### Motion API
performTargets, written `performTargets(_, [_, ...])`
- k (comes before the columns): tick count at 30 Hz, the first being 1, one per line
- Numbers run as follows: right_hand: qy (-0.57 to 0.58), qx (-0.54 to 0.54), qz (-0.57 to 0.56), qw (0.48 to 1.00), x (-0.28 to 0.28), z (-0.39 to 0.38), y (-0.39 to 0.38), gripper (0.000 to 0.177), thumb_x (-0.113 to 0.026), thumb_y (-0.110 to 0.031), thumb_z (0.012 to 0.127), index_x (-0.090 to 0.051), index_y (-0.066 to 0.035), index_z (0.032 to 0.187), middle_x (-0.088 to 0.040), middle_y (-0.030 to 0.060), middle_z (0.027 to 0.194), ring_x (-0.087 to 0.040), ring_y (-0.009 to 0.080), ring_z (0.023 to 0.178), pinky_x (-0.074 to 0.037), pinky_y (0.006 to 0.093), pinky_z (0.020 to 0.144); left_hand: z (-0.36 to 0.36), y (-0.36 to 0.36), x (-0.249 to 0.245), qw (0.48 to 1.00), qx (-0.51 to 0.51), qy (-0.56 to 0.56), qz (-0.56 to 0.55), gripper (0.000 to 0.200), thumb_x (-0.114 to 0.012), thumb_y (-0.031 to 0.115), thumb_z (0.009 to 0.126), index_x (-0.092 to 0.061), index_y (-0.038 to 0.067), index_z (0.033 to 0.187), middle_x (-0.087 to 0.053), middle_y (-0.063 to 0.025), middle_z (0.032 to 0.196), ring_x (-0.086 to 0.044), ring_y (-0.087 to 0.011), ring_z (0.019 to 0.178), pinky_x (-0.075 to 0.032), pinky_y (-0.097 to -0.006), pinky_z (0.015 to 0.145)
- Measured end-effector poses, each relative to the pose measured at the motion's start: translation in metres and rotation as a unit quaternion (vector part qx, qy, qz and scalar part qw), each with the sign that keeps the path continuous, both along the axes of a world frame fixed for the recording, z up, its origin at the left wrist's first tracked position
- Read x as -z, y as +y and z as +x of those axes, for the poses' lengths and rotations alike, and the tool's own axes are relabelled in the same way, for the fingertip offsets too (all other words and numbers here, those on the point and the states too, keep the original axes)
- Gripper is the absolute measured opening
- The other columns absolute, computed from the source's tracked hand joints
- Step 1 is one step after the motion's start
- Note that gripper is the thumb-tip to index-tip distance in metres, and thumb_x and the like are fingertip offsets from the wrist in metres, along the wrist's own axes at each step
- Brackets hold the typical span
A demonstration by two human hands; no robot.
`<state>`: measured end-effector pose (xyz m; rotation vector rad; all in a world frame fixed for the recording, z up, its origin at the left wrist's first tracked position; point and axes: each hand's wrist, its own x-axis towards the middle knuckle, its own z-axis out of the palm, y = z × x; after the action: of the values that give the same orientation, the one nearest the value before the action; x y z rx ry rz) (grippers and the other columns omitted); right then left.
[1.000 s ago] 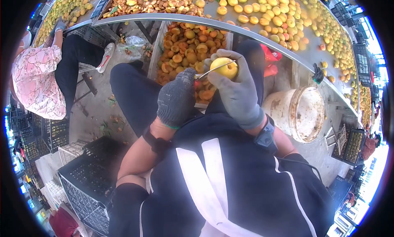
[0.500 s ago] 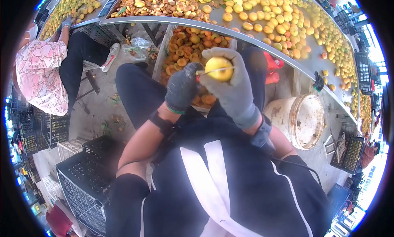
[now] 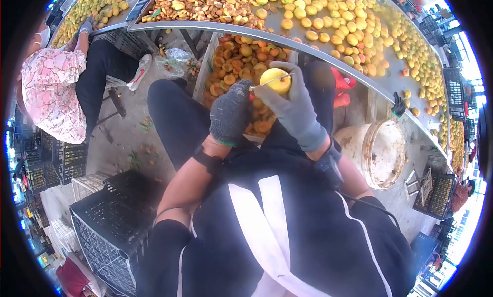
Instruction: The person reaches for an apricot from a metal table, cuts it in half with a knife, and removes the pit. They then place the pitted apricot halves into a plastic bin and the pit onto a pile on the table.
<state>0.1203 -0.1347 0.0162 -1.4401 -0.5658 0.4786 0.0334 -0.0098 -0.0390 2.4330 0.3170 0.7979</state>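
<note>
In the middle of the head view, a yellow apricot (image 3: 278, 83) sits between the thumb and fingers of my right hand (image 3: 300, 114), which wears a light grey glove. My left hand (image 3: 229, 113), in a darker grey knit glove, is closed around the handle of a small knife (image 3: 266, 84). The thin blade lies across the face of the apricot, and most of the handle is hidden by my fingers. Below both hands, between my knees, stands a crate (image 3: 204, 66) filled with orange apricot halves (image 3: 233, 66).
A metal-edged table (image 3: 303, 46) curves ahead, bearing whole apricots (image 3: 354, 24) and a heap of pits (image 3: 197, 10). A stained white bucket (image 3: 382, 153) stands right, a black crate (image 3: 110, 209) left. Another person (image 3: 54, 94) sits at the left by the table.
Both hands have shifted slightly, and the apricot has turned a little in my right hand. The blade lies at a steeper slant across it.
</note>
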Motion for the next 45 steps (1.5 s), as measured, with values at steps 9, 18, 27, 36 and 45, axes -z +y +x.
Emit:
performTargets(9, [0.318, -0.092, 0.263, 0.906, 0.005, -0.001, 0.005, 0.031, -0.057, -0.020, 0.097, -0.052, -0.002, 0.122, -0.061, 0.0125, 0.119, -0.057, 0.0177, 0.108, -0.040, 0.0314, 0.100, -0.011, -0.002, -0.015, 0.996, 0.004, 0.079, 0.033, 0.036, -0.060, 0.007, 0.081, -0.055, 0.005, 0.117, -0.065, -0.0162, 0.094, -0.066, -0.0344, 0.079, -0.052, -0.0432, 0.068])
performTargets(18, [0.212, -0.061, 0.225, 0.949, 0.022, -0.007, 0.009, 0.031, -0.054, -0.024, 0.100, -0.052, -0.004, 0.123, -0.059, 0.0111, 0.124, -0.053, 0.0161, 0.112, -0.038, 0.0310, 0.100, -0.006, -0.001, -0.011, 0.993, -0.009, 0.114, -0.016, 0.033, -0.061, 0.004, 0.081, -0.056, 0.005, 0.114, -0.065, -0.0206, 0.086, -0.065, -0.0392, 0.082, -0.052, -0.0467, 0.069])
performTargets(27, [0.342, -0.042, 0.193, 0.919, 0.035, 0.026, -0.013, 0.038, -0.050, -0.034, 0.100, -0.053, -0.004, 0.123, -0.061, 0.0103, 0.116, -0.060, 0.0157, 0.094, -0.049, 0.0281, 0.079, 0.001, 0.010, 0.005, 0.987, -0.071, 0.128, -0.059, 0.025, -0.062, 0.009, 0.087, -0.057, 0.005, 0.112, -0.067, -0.0169, 0.085, -0.067, -0.0335, 0.074, -0.053, -0.0419, 0.066])
performTargets(36, [0.510, -0.134, 0.183, 0.830, 0.027, 0.008, -0.011, 0.043, -0.047, -0.045, 0.099, -0.054, -0.008, 0.118, -0.061, 0.0111, 0.108, -0.060, 0.0215, 0.086, -0.049, 0.0326, 0.069, -0.005, 0.015, -0.054, 0.960, 0.025, 0.016, -0.279, 0.032, -0.072, 0.027, 0.085, -0.057, 0.006, 0.104, -0.064, -0.0146, 0.082, -0.065, -0.0313, 0.077, -0.050, -0.0393, 0.070])
performTargets(45, [0.417, -0.127, -0.068, 0.897, 0.008, -0.022, -0.020, 0.048, -0.038, -0.054, 0.101, -0.053, -0.015, 0.124, -0.062, 0.0024, 0.105, -0.062, 0.0135, 0.084, -0.050, 0.0246, 0.062, -0.021, 0.008, -0.063, 0.992, 0.104, 0.048, -0.052, 0.066, -0.081, 0.051, 0.067, -0.060, 0.006, 0.111, -0.061, -0.0135, 0.104, -0.065, -0.0343, 0.086, -0.053, -0.0401, 0.072])
